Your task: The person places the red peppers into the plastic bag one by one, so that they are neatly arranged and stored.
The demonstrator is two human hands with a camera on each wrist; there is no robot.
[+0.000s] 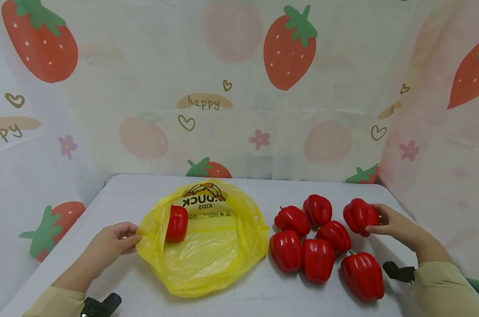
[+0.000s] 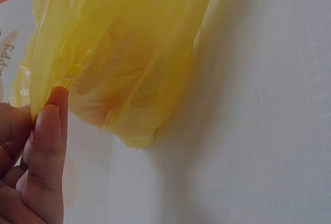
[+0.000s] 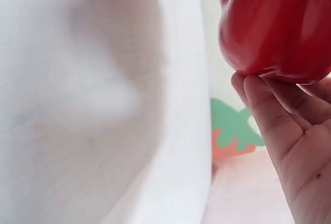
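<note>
A yellow plastic bag (image 1: 207, 281) lies on the table with its mouth wide, and a red bell pepper (image 1: 177, 223) is inside at its left. My left hand (image 1: 108, 246) pinches the bag's left rim between thumb and fingers; the left wrist view shows the same pinch on the thin film (image 2: 129, 69). With its fingertips my right hand (image 1: 397, 226) grips another red bell pepper (image 1: 360, 216) by one end. In the right wrist view that pepper (image 3: 279, 27) appears raised off the table. Its far side is hidden.
Several red bell peppers (image 1: 317, 260) stand in a loose group right of the bag, one (image 1: 362, 277) nearer the front right. The white table (image 1: 263, 304) is bounded by fabric walls (image 1: 239, 145) with strawberry prints at the back and sides.
</note>
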